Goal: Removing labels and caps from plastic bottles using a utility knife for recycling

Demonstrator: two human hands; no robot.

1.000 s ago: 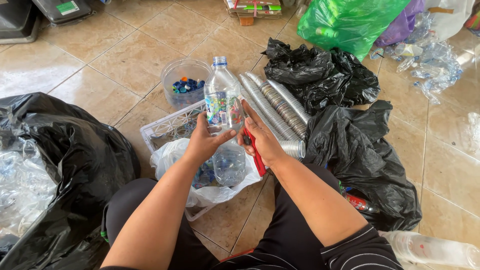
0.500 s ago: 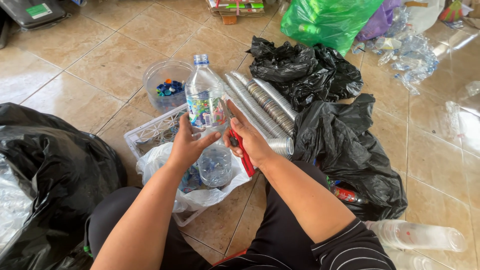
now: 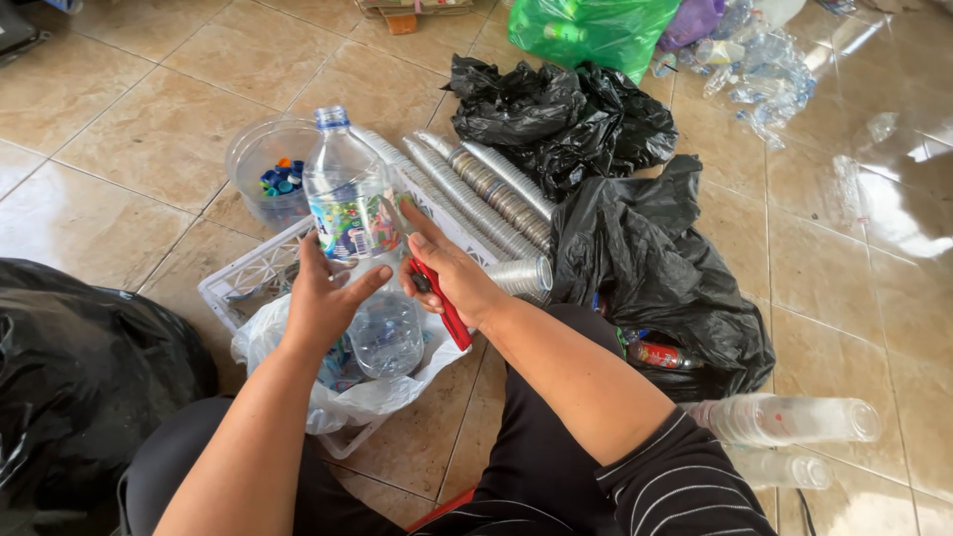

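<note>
Left hand (image 3: 323,298) grips the upright clear plastic bottle (image 3: 349,203) at its base above the white crate (image 3: 230,288); right hand (image 3: 447,268), closed on a red-handled cutter (image 3: 444,303), should slit the label (image 3: 355,226) away from fingers.

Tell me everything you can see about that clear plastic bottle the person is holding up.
The bottle is clear, thin plastic with ribbed shoulders, a blue cap on top and a colourful printed label round its middle. It looks empty and stands roughly upright above a white plastic crate lined with a bag. The left hand grips its lower part from below; the right hand, which also holds a red-handled cutter, presses its fingers against the label side.
</note>
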